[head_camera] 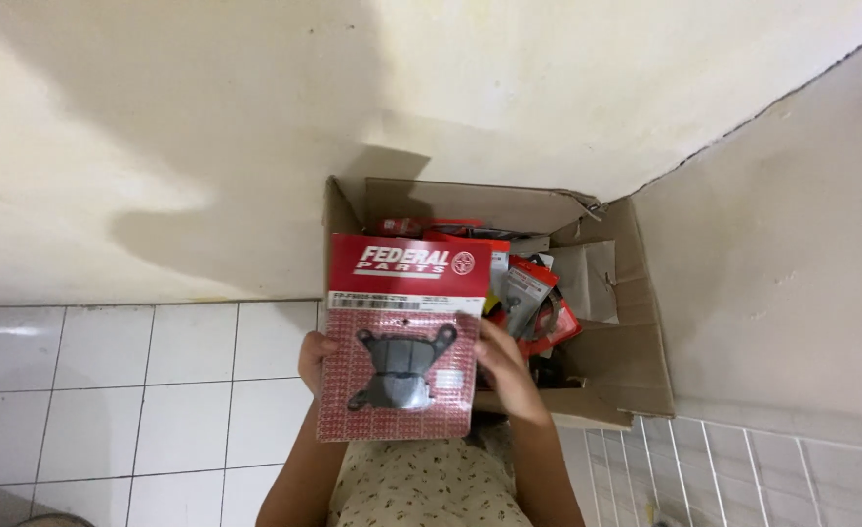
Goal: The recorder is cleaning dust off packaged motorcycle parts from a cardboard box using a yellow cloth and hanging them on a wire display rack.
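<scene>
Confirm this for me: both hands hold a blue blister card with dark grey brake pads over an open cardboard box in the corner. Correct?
Not quite: the card is red, not blue, as the head view shows. The rest stands: the left hand and the right hand hold it by its sides, dark grey brake pads on it, over the open cardboard box.

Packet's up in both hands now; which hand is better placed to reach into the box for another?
Probably the right hand: it grips the red blister pack on the edge beside the open cardboard box. The left hand is on the far side.

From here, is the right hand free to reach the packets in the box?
Probably not at once: the right hand grips the red card pack, though the open box lies just behind it.
</scene>
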